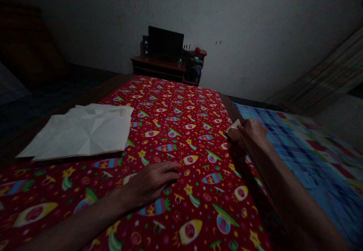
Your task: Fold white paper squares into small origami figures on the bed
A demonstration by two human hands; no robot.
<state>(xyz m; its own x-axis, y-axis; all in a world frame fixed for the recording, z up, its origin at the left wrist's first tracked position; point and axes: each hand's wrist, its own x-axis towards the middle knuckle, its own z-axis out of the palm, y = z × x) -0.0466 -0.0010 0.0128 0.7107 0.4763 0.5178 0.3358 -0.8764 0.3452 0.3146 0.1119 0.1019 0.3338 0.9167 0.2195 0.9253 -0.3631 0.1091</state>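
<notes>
My left hand (159, 179) rests on the red patterned cloth (176, 134), its fingers stretched out to the right and nothing seen in them. At the cloth's right edge my right hand (253, 130) is closed on a small piece of folded paper (234, 130). The paper is pale, and its far end sits on or just above the cloth; I cannot tell which. To the left lies a stack of creased white paper sheets (90, 132), spread a little unevenly, with fold lines meeting near the middle of the top sheet.
Beyond the cloth's far end stands a low desk (159, 66) with a dark monitor (166, 43), a speaker (145, 45) and a red telephone (200, 51). A blue checked bedspread (306, 160) spreads along the right. At far left is a dark wooden cabinet (28, 43).
</notes>
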